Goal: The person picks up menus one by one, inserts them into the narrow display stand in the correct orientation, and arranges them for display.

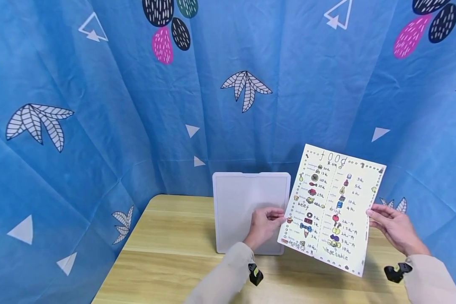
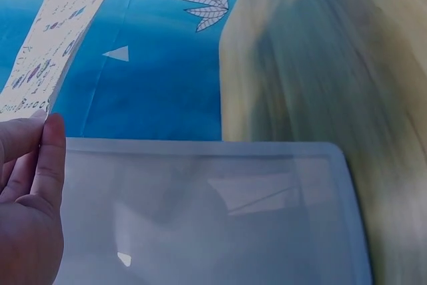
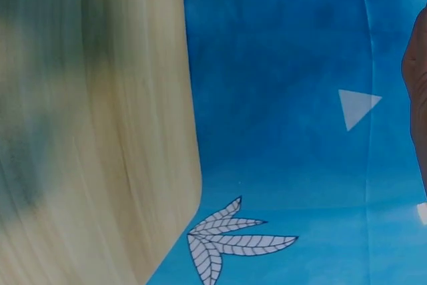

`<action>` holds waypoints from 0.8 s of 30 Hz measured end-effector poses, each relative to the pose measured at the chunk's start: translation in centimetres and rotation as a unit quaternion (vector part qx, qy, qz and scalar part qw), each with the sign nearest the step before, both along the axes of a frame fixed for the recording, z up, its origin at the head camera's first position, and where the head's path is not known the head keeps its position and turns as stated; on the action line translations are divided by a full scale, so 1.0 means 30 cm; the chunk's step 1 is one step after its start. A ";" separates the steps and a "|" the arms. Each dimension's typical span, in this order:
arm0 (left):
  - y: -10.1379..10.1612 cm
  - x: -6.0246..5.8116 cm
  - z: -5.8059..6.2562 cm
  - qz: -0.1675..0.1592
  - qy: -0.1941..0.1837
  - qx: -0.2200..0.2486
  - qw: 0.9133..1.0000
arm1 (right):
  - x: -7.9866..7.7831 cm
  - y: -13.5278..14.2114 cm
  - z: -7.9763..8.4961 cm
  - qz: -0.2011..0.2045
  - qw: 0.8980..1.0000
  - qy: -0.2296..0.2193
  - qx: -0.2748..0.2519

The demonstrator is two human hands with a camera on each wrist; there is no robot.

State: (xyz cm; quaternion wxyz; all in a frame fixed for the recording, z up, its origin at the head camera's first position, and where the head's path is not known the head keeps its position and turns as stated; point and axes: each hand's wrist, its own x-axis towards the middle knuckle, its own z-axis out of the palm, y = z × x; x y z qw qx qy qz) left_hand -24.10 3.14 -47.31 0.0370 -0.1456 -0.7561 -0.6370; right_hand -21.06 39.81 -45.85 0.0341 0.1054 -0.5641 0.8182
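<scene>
A hand-drawn food menu sheet (image 1: pixel 332 211), with small coloured pictures and prices, is held up at a tilt over the right part of the table. At its left edge my left hand (image 1: pixel 265 226) pinches the paper between thumb and fingers; the left wrist view shows this grip at the sheet's corner (image 2: pixel 30 91). My right hand (image 1: pixel 395 226) holds the opposite edge, its fingers partly behind the paper. Just behind my left hand is a white rectangular framed board (image 1: pixel 235 211), partly covered by that hand. Only a sliver of my right hand (image 3: pixel 417 91) shows in the right wrist view.
The light wooden table (image 1: pixel 156 245) has a rounded far-left corner. A blue patterned curtain (image 1: pixel 228 135) hangs close behind the table and round both sides. Black wrist devices (image 1: pixel 255 274) sit on both sleeves.
</scene>
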 end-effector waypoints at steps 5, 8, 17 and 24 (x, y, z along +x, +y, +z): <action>-0.014 -0.014 0.026 -0.003 0.010 -0.005 1.000 | -0.001 -0.011 0.021 -0.002 1.000 0.006 0.007; -0.023 -0.019 0.040 -0.008 0.008 -0.006 1.000 | -0.003 -0.019 0.032 -0.005 1.000 0.012 0.009; -0.043 -0.020 0.070 -0.002 -0.013 -0.004 1.000 | 0.002 -0.038 0.061 0.000 1.000 0.021 0.001; -0.062 -0.024 0.089 -0.005 -0.021 0.000 1.000 | 0.003 -0.062 0.085 -0.017 0.999 0.025 0.020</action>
